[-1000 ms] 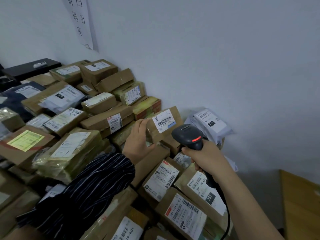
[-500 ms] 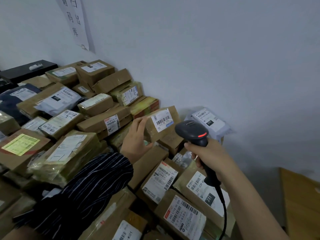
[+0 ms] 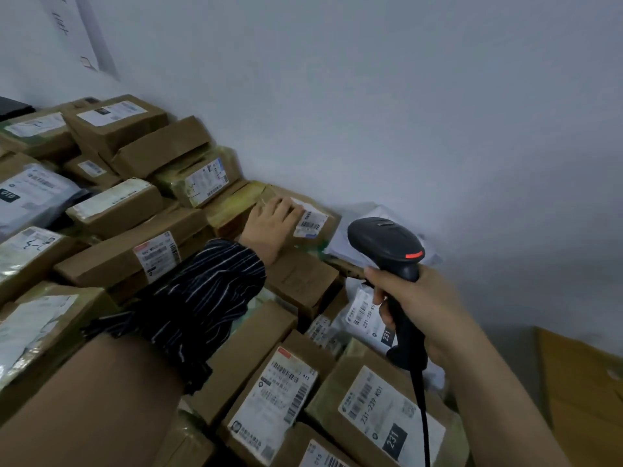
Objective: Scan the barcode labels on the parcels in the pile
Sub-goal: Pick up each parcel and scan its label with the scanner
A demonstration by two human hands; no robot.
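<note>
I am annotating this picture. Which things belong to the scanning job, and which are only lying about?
Job: scanner, right hand holding it, left hand on the labelled box, parcels.
Lying about: paper on the wall, brown surface at right.

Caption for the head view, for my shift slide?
Left hand rests on a labelled box by the wall; right hand grips the scanner to its right.

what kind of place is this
Most likely a parcel depot or courier storeroom: cardboard parcels piled against a bare wall, barcode shipping labels on them, and a corded scanner gripped in the right hand.
</note>
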